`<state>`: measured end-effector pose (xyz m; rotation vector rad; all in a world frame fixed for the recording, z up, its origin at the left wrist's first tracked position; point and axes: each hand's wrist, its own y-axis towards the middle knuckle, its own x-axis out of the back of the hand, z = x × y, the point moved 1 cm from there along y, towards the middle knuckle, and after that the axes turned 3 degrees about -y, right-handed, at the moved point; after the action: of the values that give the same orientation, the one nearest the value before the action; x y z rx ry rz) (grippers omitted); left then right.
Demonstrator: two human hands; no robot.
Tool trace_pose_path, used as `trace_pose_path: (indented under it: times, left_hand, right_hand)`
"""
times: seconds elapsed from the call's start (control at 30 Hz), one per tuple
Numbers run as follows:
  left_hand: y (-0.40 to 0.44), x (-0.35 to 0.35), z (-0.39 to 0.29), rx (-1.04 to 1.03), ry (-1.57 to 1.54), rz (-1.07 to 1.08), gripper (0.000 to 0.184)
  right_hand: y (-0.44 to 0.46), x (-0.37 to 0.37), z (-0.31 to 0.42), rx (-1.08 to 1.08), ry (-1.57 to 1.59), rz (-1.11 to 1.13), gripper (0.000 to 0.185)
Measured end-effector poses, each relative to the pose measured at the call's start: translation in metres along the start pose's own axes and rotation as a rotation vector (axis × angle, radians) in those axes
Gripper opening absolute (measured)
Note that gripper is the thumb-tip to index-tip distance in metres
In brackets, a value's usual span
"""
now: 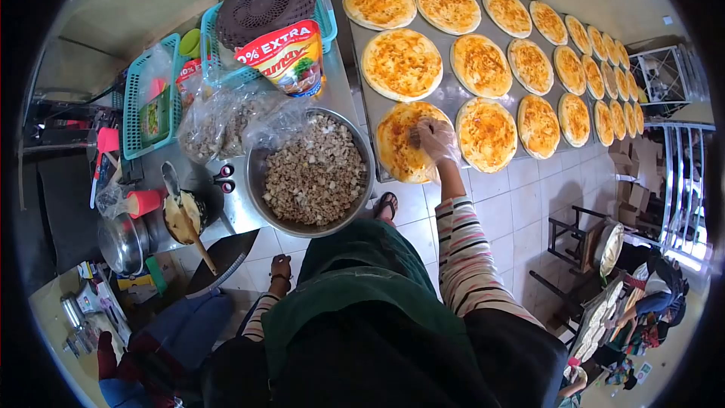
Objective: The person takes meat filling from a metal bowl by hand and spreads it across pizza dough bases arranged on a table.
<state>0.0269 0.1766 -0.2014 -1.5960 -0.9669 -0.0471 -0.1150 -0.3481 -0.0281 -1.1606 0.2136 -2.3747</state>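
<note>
My right hand, in a clear plastic glove, is over a round sauced pizza base at the near left corner of the metal table. Its fingers are bunched on a small clump of brownish crumbled meat, low over the sauce. Bare and without a glove, my left hand hangs at my side above the floor, its fingers loosely bent and holding nothing visible. Between my body and the counter's things stands a large steel bowl of crumbled cooked meat, with a clear plastic bag draped over its rim.
Several sauced bases lie in rows on the metal table. The left counter holds teal baskets, a sauce pouch, scissors and a pot with a wooden spoon. A person in jeans is close behind left; others work far right.
</note>
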Motion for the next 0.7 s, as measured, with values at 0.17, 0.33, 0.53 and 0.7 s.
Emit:
trace_pose_path:
  times: [0.17,0.33,0.53,0.7]
  left_hand:
    - [-0.050,-0.001,-0.078,0.025,-0.130,0.089,0.036]
    - [-0.037,-0.005,-0.067,-0.191,0.031,0.039,0.037]
    - [-0.015,0.008,-0.022,-0.123,0.083,-0.003,0.038]
    - [-0.014,0.010,-0.014,-0.110,0.082,-0.019,0.036]
  right_hand:
    - [-0.007,0.005,-0.023,0.095,0.012,-0.119,0.021]
    - [-0.024,0.017,-0.020,0.237,-0.124,-0.256,0.015]
    - [-0.011,-0.008,-0.010,0.343,-0.190,-0.266,0.015]
    - [-0.029,-0.031,-0.008,0.412,-0.215,-0.223,0.017]
